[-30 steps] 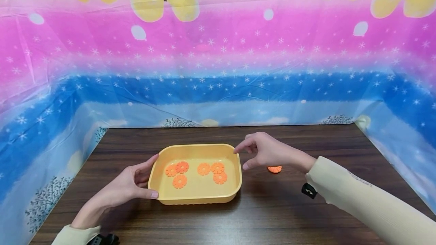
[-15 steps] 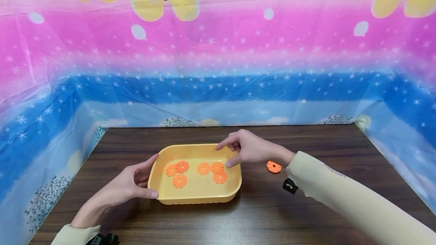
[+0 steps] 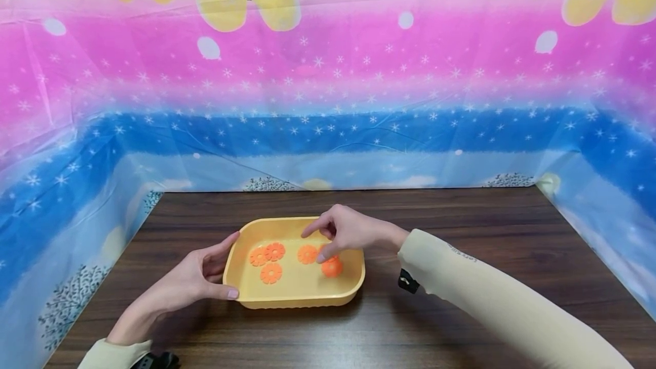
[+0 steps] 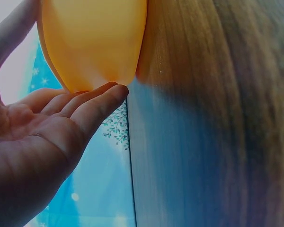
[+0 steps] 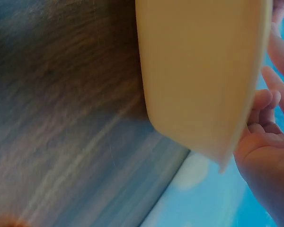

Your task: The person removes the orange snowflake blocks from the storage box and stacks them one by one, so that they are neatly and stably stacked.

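A yellow plastic tray (image 3: 294,292) sits on the table with several orange notched discs inside. Its left end is held by my left hand (image 3: 192,278), thumb at the front corner and fingers along the back corner. In the left wrist view those fingers (image 4: 97,106) lie against the tray's outer wall. Over the tray's right half is my right hand (image 3: 351,229), index finger and thumb spread apart with nothing between them. The thumb overlaps a disc of the right cluster (image 3: 332,267). The left cluster (image 3: 271,273) lies uncovered.
The dark wooden table (image 3: 287,337) extends around the tray. An orange edge (image 5: 9,221) shows at the bottom of the right wrist view; my right arm hides that spot in the head view. Patterned cloth (image 3: 328,130) encloses the back and sides.
My right hand has moved left from the tray's right rim to above the discs inside. Its arm now covers the loose orange disc on the table. My left hand and the tray keep still.
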A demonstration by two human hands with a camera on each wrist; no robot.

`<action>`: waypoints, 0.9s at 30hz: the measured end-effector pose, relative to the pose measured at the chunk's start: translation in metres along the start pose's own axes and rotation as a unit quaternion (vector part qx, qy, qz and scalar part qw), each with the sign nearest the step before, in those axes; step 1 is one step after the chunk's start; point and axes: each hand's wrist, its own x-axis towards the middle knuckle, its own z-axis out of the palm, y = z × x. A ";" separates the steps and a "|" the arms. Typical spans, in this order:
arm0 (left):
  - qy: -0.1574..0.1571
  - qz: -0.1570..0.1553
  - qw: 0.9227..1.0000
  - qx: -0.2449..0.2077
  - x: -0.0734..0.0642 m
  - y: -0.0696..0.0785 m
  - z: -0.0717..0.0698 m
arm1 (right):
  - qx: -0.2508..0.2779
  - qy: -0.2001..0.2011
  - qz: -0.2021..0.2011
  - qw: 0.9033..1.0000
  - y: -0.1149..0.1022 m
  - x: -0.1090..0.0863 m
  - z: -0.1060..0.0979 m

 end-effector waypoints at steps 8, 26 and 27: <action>0.001 -0.002 1.000 -0.001 0.001 0.000 0.000 | 0.019 -0.007 0.030 0.999 0.005 0.012 0.011; -0.008 0.004 1.000 -0.008 -0.001 0.000 0.000 | -0.032 -0.014 0.108 0.994 0.005 0.030 0.026; -0.009 0.005 1.000 -0.009 -0.001 0.000 0.000 | -0.030 -0.012 0.112 0.993 0.005 0.030 0.026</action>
